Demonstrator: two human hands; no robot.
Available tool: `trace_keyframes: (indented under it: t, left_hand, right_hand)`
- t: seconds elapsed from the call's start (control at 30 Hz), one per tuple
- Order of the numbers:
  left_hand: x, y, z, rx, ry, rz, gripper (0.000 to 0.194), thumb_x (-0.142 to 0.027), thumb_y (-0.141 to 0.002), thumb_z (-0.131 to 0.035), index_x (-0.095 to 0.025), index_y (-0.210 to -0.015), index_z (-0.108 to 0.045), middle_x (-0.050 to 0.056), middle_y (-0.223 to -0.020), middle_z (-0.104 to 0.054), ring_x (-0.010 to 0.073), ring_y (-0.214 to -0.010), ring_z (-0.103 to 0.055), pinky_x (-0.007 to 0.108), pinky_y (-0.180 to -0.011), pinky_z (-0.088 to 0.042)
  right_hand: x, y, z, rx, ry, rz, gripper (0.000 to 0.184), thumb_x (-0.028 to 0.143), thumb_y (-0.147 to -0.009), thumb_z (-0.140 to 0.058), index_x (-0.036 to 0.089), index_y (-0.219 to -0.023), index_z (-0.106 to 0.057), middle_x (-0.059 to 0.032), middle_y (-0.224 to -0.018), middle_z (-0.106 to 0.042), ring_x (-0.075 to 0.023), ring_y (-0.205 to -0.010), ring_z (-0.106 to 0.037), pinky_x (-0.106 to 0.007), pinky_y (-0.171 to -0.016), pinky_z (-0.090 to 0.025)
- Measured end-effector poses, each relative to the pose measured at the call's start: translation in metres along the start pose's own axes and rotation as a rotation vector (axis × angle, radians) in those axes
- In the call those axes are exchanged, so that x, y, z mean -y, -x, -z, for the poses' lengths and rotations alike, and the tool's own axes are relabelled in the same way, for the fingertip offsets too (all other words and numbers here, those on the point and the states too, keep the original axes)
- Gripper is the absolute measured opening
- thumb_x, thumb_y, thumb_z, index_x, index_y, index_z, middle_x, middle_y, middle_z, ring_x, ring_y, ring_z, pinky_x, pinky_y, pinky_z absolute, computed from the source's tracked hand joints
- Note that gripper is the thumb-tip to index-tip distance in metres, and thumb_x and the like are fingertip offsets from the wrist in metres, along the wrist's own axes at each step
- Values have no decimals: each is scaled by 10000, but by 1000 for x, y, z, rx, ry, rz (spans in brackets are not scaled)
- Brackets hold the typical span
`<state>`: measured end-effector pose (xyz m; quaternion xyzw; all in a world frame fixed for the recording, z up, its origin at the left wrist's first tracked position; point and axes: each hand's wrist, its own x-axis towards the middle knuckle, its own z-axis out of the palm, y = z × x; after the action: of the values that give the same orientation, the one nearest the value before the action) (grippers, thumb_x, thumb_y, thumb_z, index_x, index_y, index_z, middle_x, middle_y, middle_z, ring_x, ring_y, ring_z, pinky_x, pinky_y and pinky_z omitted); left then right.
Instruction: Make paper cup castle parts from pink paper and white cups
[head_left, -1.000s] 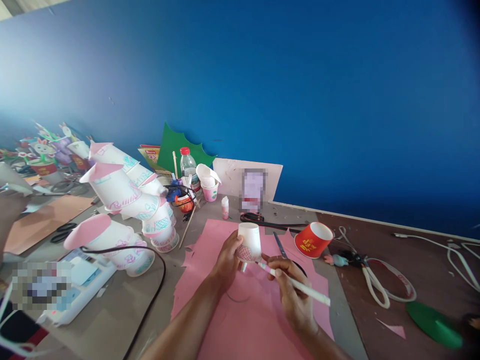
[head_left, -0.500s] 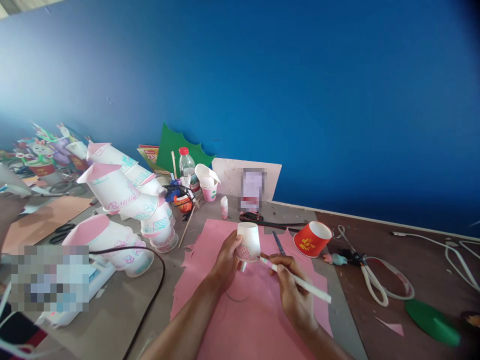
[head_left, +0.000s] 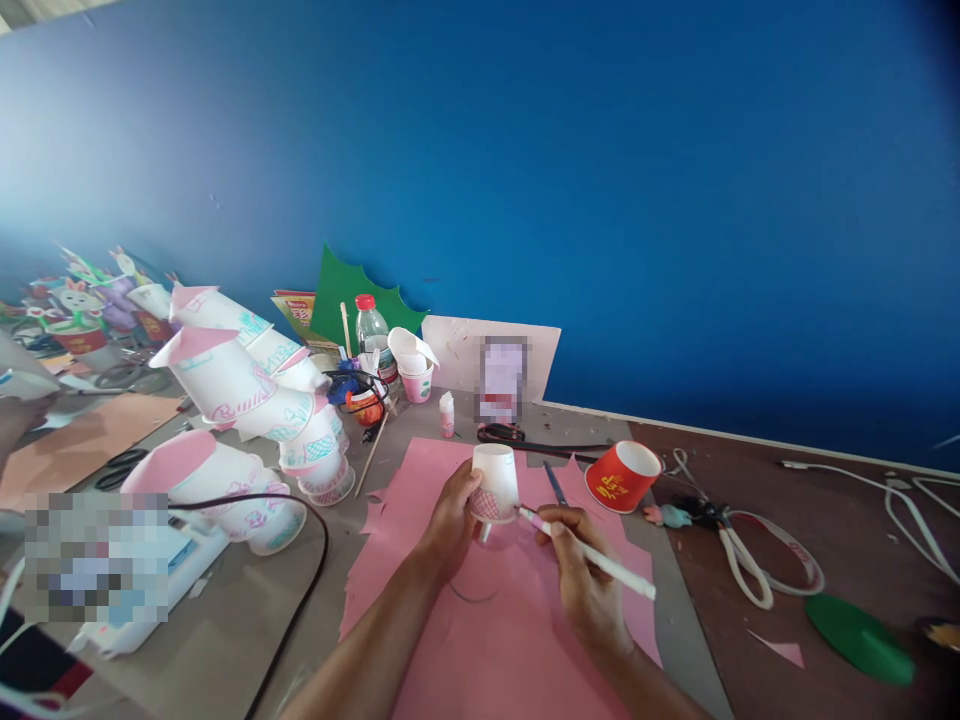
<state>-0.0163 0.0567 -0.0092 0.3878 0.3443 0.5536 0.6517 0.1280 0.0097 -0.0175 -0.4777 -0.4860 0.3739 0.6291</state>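
Observation:
My left hand (head_left: 452,515) grips a white paper cup (head_left: 495,472), held upside down with its wide rim low. Pink crosshatching covers part of the cup near that rim. Below the cup pokes out a small white piece that looks like a pen cap (head_left: 486,532). Between the fingers of my right hand (head_left: 589,575) is a white marker (head_left: 611,568), its tip at the cup's right lower edge. Whether the tip touches the cup I cannot tell. Both hands are over a large pink paper sheet (head_left: 442,640) with a thin curved line on it.
Stacked decorated paper cups (head_left: 225,375) with pink cone tops stand at left. A red paper cup (head_left: 622,478), scissors (head_left: 556,484), a small glue bottle (head_left: 448,414) and a water bottle (head_left: 367,322) lie beyond the hands. A black cable (head_left: 319,560) loops at left. A blue wall (head_left: 637,200) rises behind.
The view has shifted slightly. The marker stays at the cup's lower right edge, with very little movement of either hand.

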Motion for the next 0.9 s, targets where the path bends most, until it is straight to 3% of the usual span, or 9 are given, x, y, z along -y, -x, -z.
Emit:
trace_keyframes:
  t: [0.33,0.63,0.9]
  left_hand:
    - [1,-2,1,-2,-1,19,343,-446,-854,-484,-146,-985,-588,-27,-610,-512,108,-468,-440,215,-375,-304]
    - [4,-2,4,-42,-22,32,339,-462,-844,-493,-149,-937,-582,-41,-585,-468,92,-443,-392,204,-376,-293]
    - [6,-2,5,-55,-27,34,327,-471,-847,-492,-155,-869,-572,-38,-557,-481,96,-434,-402,207,-375,-290]
  right_hand:
    - [-3,-1,2,64,-115,1,195,356,-849,-567,206,-762,-656,-17,-739,-625,-165,-660,-619,-305,-665,-505]
    - [2,-3,1,-50,-22,-16,250,418,-841,-561,195,-789,-662,-16,-666,-616,-154,-589,-567,-249,-520,-463]
    - [-4,-2,3,37,-75,-9,207,359,-849,-553,199,-774,-662,8,-624,-555,-151,-578,-539,-267,-544,-459]
